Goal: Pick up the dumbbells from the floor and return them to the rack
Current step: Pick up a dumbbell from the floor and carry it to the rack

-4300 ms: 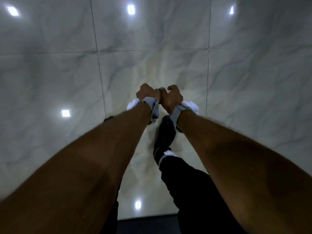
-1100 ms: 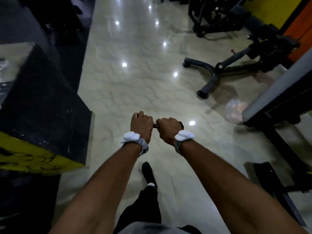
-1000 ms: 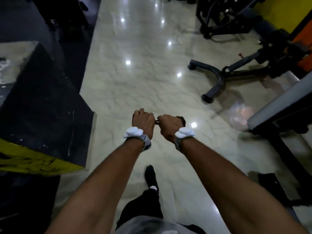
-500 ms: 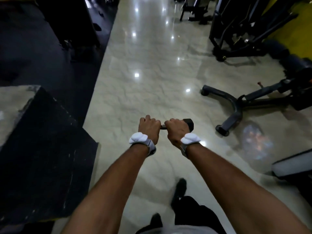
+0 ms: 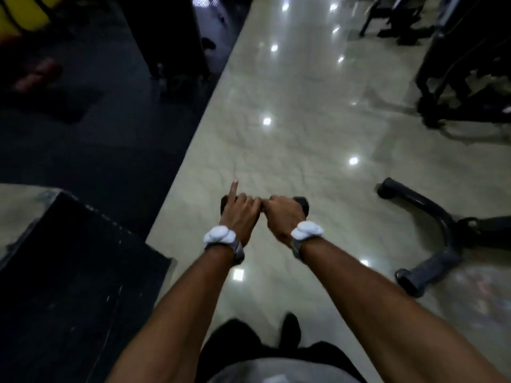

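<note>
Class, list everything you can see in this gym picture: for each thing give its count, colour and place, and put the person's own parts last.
Dumbbell: one, dark, held crosswise in both hands, centre.
Floor: one, pale glossy marble with light reflections, centre and right.
Dark mat area: one, black, left.
Block: one, black with a pale top, lower left.
Curved machine base: one, dark grey, right.
Gym machines: several, black, upper right.
Wristbands: two, white, one on each wrist.
Left hand: one, on the dumbbell, forefinger pointing out.
Right hand: one, closed on the dumbbell.
Foot: one, dark shoe, bottom centre.
</note>
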Tool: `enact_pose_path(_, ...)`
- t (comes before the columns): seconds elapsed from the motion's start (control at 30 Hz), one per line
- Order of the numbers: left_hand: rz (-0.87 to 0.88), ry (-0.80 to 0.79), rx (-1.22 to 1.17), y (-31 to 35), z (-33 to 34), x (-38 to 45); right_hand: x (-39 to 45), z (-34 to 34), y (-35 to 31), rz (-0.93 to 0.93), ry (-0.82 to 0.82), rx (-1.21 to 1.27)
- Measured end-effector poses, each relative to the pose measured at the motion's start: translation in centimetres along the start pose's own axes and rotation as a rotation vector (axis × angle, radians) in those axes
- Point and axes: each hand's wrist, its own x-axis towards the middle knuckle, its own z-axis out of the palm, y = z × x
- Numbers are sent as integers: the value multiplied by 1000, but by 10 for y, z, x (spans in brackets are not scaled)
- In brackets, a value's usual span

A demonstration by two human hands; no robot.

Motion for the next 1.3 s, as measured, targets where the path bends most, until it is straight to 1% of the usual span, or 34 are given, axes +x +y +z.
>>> enact_pose_path(0.03,-12,17,-4,-13,6,17,28,-1,3,-35,-18,-18)
enact_pose_path(0.07,26,72,-8,-15,9,20,29,0,6,-42,-24,-37)
enact_pose_path(0.1,21,67,20,-28,14,40,56,1,9,-89,-26,-89)
enact_pose_path(0.13,-11,24,-6,-44,21,58,87,5,13,-128,-50,-96)
enact_pose_path(0.2,-47,-4,-15,-68,40,85,132,10,16,-143,-86,-149)
enact_pose_path(0.23,-49,15,-14,-69,43,84,135,11,16,-135,-89,-152)
enact_pose_path(0.3,-111,60,13,-91,62,116,179,25,16,-139,-57,-159)
enact_pose_path(0.33,-144,82,-12,-102,68,131,199,29,16,-130,-45,-151)
enact_pose_path(0.43,-182,22,-44,-154,100,178,274,44,6,-100,-72,-137)
enact_pose_path(0.5,-173,49,-46,-192,110,211,325,43,-2,-106,-48,-153)
enact_pose_path(0.6,-170,54,17,-249,122,259,396,32,-14,-127,-4,-149)
enact_pose_path(0.7,-226,-39,-44,-302,132,293,464,35,-29,-132,-57,-180)
enact_pose_path(0.77,-258,-6,-50,-327,133,305,491,33,-44,-150,-38,-213)
enact_pose_path(0.83,-345,-99,-56,-377,134,331,547,34,-72,-178,-53,-252)
enact_pose_path(0.87,-371,-171,-81,-397,138,337,567,36,-83,-196,-83,-262)
enact_pose_path(0.93,-445,-256,-90,-431,149,345,607,52,-106,-258,-155,-252)
enact_pose_path(1.03,-548,-298,-101,-482,172,351,663,78,-139,-368,-226,-192)
enact_pose_path(1.13,-599,-358,-77,-535,202,353,717,109,-171,-500,-280,-139)
enact_pose_path(1.2,-707,-410,-102,-584,218,361,767,125,-203,-603,-340,-132)
enact_pose_path(1.23,-733,-421,-103,-594,216,361,774,123,-211,-611,-346,-131)
enact_pose_path(1.27,-760,-470,-118,-616,219,365,795,124,-227,-633,-342,-110)
enact_pose_path(1.3,-786,-506,-170,-639,217,370,819,120,-243,-645,-394,-96)
